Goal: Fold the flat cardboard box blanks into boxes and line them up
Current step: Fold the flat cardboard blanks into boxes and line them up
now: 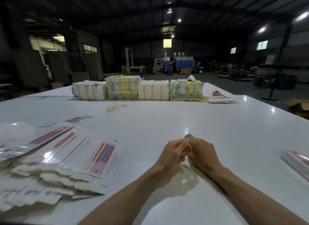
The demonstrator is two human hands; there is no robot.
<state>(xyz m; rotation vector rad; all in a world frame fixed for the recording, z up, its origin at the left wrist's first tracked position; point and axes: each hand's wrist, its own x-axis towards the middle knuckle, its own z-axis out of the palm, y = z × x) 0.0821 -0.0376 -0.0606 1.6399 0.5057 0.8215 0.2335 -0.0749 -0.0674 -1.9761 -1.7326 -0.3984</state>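
Well, the left hand (pixel 173 152) and the right hand (pixel 201 151) are meeting over the glossy white table (pixel 167 121), with curled fingers touching. I cannot tell if they are pinching anything. The flat box blanks (pixel 80 157), thin shiny card printed red and blue, are lying fanned out to the left, apart from both hands. A pinkish box (pixel 299 162) is lying at the right edge.

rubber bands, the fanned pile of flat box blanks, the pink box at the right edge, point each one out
rubber bands (pixel 117 107): head view, middle of the loose cluster.
flat box blanks (pixel 100 157): head view, red print on the top blank.
pink box (pixel 299 162): head view, its top face.
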